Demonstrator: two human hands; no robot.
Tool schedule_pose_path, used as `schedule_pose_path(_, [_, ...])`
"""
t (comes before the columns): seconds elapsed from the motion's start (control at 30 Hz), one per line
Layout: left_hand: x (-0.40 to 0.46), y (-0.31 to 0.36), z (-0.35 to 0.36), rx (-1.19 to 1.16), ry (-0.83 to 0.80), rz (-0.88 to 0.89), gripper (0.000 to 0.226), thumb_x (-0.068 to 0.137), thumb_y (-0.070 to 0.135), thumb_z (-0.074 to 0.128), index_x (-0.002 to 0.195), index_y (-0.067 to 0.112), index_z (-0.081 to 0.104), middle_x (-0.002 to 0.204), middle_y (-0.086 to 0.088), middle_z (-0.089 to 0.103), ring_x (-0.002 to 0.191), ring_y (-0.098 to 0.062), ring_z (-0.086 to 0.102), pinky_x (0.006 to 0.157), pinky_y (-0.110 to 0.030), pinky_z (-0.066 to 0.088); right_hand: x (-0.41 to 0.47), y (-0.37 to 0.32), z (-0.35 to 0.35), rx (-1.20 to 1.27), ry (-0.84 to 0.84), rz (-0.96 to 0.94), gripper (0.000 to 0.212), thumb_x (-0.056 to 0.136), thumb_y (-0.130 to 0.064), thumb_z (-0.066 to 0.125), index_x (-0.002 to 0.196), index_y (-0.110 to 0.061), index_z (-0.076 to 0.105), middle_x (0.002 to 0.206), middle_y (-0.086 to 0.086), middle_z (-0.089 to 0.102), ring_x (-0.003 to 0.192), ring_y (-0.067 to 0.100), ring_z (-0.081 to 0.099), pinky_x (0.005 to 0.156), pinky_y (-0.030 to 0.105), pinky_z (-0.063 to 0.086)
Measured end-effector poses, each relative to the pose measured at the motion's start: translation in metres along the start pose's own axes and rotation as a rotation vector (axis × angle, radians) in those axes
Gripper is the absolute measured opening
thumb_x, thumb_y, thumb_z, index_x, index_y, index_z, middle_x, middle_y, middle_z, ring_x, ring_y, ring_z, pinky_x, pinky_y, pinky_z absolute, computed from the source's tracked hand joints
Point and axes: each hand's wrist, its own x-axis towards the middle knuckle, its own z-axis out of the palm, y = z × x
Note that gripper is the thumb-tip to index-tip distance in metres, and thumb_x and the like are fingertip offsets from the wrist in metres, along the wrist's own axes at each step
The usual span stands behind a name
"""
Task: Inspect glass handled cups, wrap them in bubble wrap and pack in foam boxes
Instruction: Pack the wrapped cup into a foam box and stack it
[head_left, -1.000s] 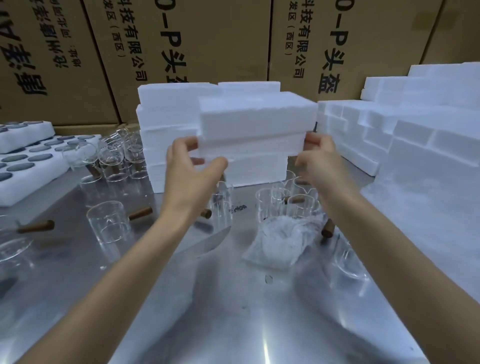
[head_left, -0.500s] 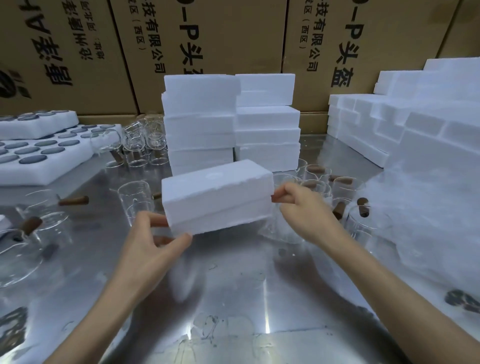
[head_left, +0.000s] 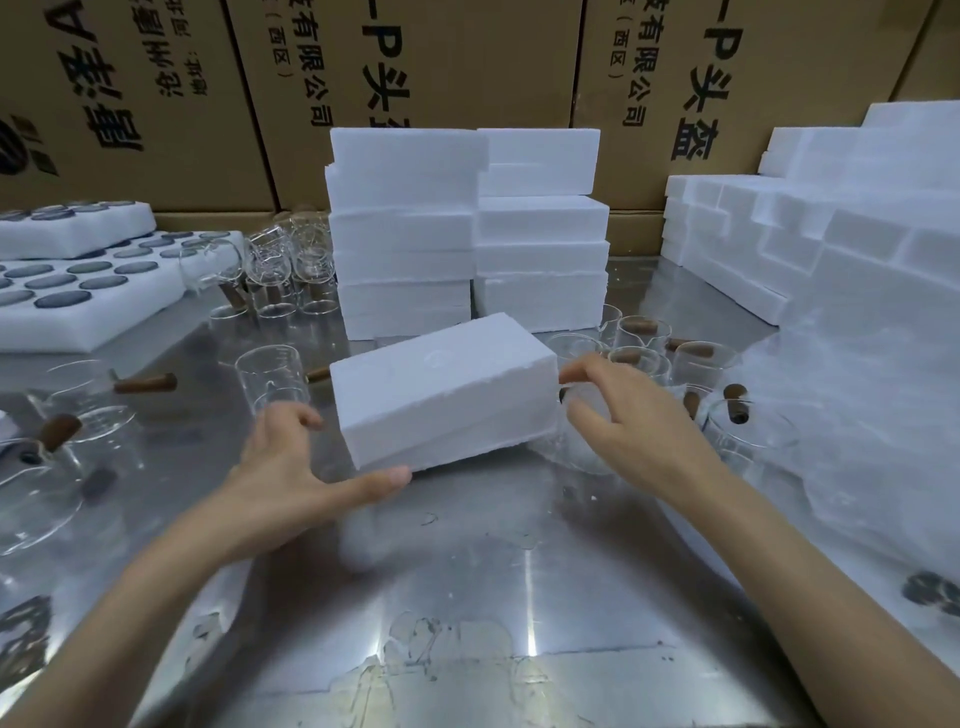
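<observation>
The foam box (head_left: 441, 395), lid closed, sits on the steel table (head_left: 467, 597) at centre, just in front of the two stacks of foam boxes (head_left: 467, 228). Its long axis runs left-near to right-far, slightly skewed to the table edge, so its left end is nearer the person and its right end lies farther back.

Left hand (head_left: 291, 483): at the near-left corner of the box. The thumb lies against the lower front edge; the fingers are loosely curled beside the left end face, apparently just clear of it. Grip reads as released or only lightly touching; nothing is enclosed.

Right hand (head_left: 623, 415): at the far-right end. The fingertips reach the upper right corner and touch or nearly touch it; I cannot tell which. The fingers are spread and relaxed and do not clamp the foam.

Judgement: the box looks set down between the hands, one hand at each end of the long axis. Lifting the lid would call for both hands to pinch the ends above the seam that shows along the front face.

Glass handled cups (head_left: 644, 358) stand just behind and right of the box; another cup (head_left: 267, 374) stands to its left rear. Bubble wrap (head_left: 857, 441) covers the table on the right, and some shows just behind the box's right end.

Risk, as judged: the cups crowd the right end, so a wide sweep of the right hand could knock them.
</observation>
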Motion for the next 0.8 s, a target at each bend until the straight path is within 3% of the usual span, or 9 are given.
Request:
schedule_pose_path(0.07, [0.008,0.004,-0.01,-0.097,-0.042,0.076,0.138,0.02,0.088,0.066,0.134,0.027,0.018,0.133,0.013,0.023,0.127,-0.007,0.03,0.108,-0.03,0.029,-0.003,0.003,-0.003,-0.043,0.006,0.0,0.036,0.087,-0.045,0.048,0.12,-0.029,0.052,0.124,-0.011,0.056,0.116,0.009,0.047,0.087,0.029,0.037])
schedule_pose_path(0.17, [0.023,0.014,-0.015,-0.254,-0.137,0.253,0.147,0.022,0.087,0.07,0.144,0.043,0.0,0.133,0.043,0.017,0.123,0.026,0.021,0.101,-0.008,0.023,-0.005,0.005,-0.011,-0.086,0.025,0.011,0.052,0.08,-0.058,0.053,0.124,-0.03,0.052,0.128,-0.013,0.054,0.119,0.01,0.047,0.096,0.032,0.038])
schedule_pose_path(0.2, [0.029,0.016,-0.014,-0.277,-0.176,0.281,0.143,0.024,0.085,0.072,0.142,0.048,0.001,0.136,0.044,0.017,0.125,0.025,0.022,0.102,-0.008,0.026,-0.006,0.006,-0.013,-0.112,0.025,0.01,0.054,0.078,-0.059,0.056,0.124,-0.03,0.052,0.129,-0.012,0.054,0.119,0.011,0.048,0.097,0.032,0.038])
schedule_pose_path(0.3, [0.042,0.019,-0.008,-0.235,-0.224,0.259,0.122,0.033,0.07,0.079,0.139,0.051,0.02,0.148,0.017,0.026,0.134,-0.006,0.034,0.11,-0.031,0.032,-0.008,0.006,-0.015,-0.191,-0.019,0.03,0.057,0.076,-0.055,0.06,0.128,-0.031,0.049,0.131,-0.01,0.054,0.12,0.013,0.049,0.097,0.033,0.041])
schedule_pose_path(0.43, [0.05,0.015,-0.002,-0.364,-0.142,0.261,0.083,0.048,0.063,0.074,0.125,0.046,0.048,0.133,0.014,0.048,0.118,-0.004,0.051,0.097,-0.027,0.044,-0.009,0.008,-0.017,-0.165,0.04,0.046,0.05,0.076,-0.047,0.064,0.123,-0.032,0.054,0.126,-0.011,0.057,0.115,0.012,0.052,0.094,0.032,0.041])
schedule_pose_path(0.5, [0.05,0.014,0.001,-0.554,-0.147,0.232,0.078,0.051,0.058,0.074,0.124,0.038,0.055,0.126,0.014,0.056,0.111,-0.003,0.058,0.088,-0.023,0.046,-0.009,0.009,-0.021,-0.114,0.138,0.05,0.047,0.074,-0.042,0.068,0.119,-0.03,0.058,0.122,-0.011,0.06,0.114,0.013,0.053,0.094,0.03,0.04])
schedule_pose_path(0.63, [0.047,0.014,0.007,-0.875,-0.195,0.252,0.049,0.066,0.044,0.067,0.113,0.028,0.066,0.115,0.002,0.068,0.103,-0.014,0.064,0.086,-0.034,0.053,-0.009,0.005,-0.033,-0.016,0.462,0.041,0.043,0.074,-0.038,0.069,0.114,-0.023,0.061,0.114,-0.006,0.061,0.108,0.018,0.055,0.094,0.033,0.04])
schedule_pose_path(0.7, [0.047,0.015,0.008,-0.993,-0.16,0.229,0.035,0.073,0.038,0.063,0.107,0.03,0.069,0.11,0.003,0.068,0.102,-0.016,0.062,0.09,-0.037,0.051,-0.009,-0.001,-0.039,0.041,0.615,0.025,0.045,0.073,-0.04,0.063,0.113,-0.02,0.061,0.112,-0.004,0.061,0.105,0.017,0.053,0.092,0.03,0.038])
schedule_pose_path(0.8, [0.046,0.015,0.01,-1.025,-0.128,0.188,0.039,0.072,0.04,0.061,0.11,0.03,0.066,0.108,0.005,0.068,0.103,-0.016,0.061,0.099,-0.043,0.043,-0.005,-0.008,-0.042,0.021,0.731,0.02,0.046,0.073,-0.041,0.059,0.113,-0.02,0.06,0.113,-0.003,0.06,0.105,0.017,0.051,0.089,0.025,0.031])
